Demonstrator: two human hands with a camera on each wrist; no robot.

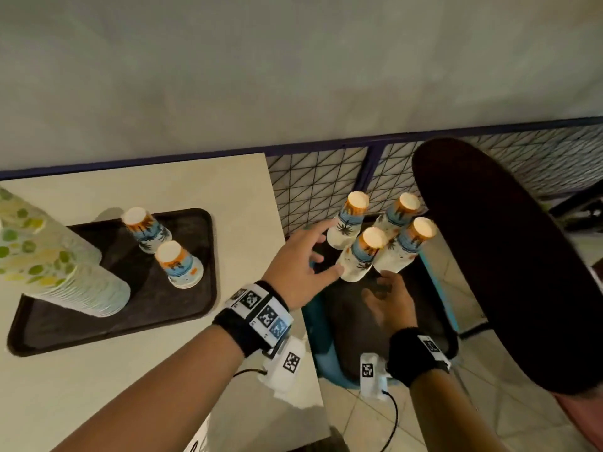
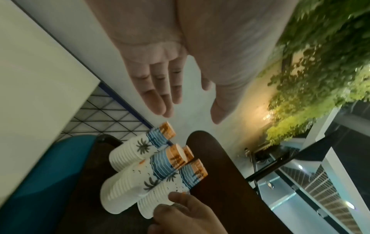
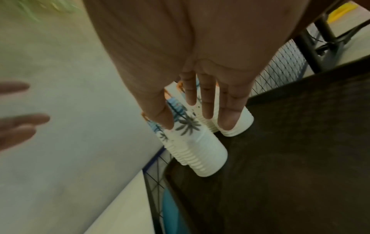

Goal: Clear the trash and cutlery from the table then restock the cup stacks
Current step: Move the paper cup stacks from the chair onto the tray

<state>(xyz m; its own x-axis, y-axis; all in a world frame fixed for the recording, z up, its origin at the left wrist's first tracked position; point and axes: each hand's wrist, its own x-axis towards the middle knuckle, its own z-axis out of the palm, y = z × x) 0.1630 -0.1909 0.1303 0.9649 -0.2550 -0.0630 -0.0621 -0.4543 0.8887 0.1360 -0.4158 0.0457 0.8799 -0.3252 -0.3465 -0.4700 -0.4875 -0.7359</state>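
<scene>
Both hands reach over a dark tray beside the table [image 1: 228,177]: left hand [image 1: 295,261] w/ fingers spread, gripping nothing, thumb tip just at the nearest of four palm-print cup stacks [image 1: 380,241]; right hand [image 1: 388,300] fingers straight, resting against the front stacks, not curled round them. Restock step appears underway. Next move likely needs a firm grasp low on one stack, lifted toward the table's tray [image 1: 202,282], where two short stacks [image 1: 163,244] stand.

Dim, greenish light is filling all views. The wrist views are blurring and bending at their edges. A lamp glow [image 2: 267,116] is flaring.
</scene>
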